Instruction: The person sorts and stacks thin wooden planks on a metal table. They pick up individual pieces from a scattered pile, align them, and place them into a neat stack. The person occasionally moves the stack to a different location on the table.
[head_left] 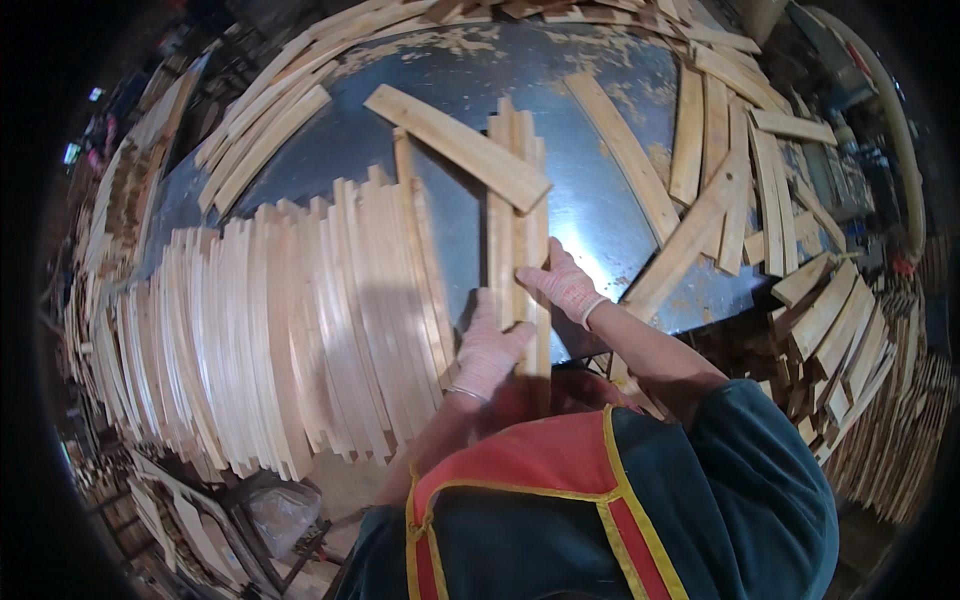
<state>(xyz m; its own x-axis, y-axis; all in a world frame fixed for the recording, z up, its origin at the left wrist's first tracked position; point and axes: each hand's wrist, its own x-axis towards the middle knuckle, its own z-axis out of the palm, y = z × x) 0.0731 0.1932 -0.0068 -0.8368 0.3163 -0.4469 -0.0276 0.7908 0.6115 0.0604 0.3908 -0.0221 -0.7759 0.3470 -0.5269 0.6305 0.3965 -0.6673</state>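
1. Head view: the left hand (492,350), gloved, lays its thumb over a bundle of wooden strips (520,245), its fingers close together along the bundle's left side.
2. The right hand (563,287), also gloved, grips the opposite side, thumb across the top, forefinger pointing away; its other fingertips are hidden.
3. The bundle lies between both hands and runs on beyond the fingers, where a loose board (458,148) crosses it.
4. Left of the left fingers, upright strips (290,330) stand packed in a row.
5. Around the right fingers shows the metal table (590,200).
6. Below and left of the left fingers sits a clear plastic bag (283,515); its contents are too blurred to tell.
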